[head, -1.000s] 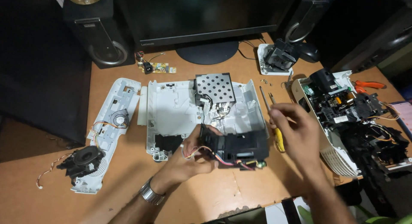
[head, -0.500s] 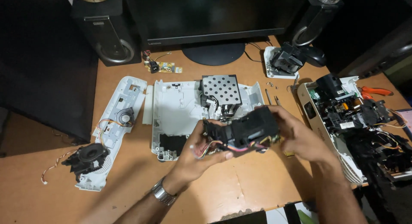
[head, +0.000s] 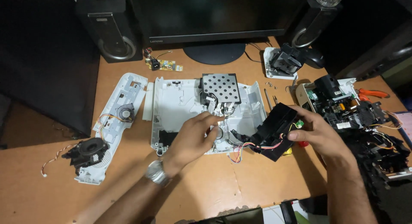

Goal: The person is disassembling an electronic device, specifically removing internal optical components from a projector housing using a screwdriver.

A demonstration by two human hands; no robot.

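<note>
The white plastic housing carries a silver metal plate patterned with round holes, the module is black with red, pink and blue wires, the side panel is white, the pliers have orange handles, and the tabletop is tan wood.

Bare forearms, silver wristwatch

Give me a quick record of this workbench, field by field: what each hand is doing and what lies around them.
Left hand: left hand fingertips on the white plastic housing, beside the perforated metal plate
Right hand: right hand holds a black module, wires trailing
Left of housing: white side panel with speaker
Right: dismantled black assembly, orange pliers
Rear: monitor stand, small circuit board
</note>
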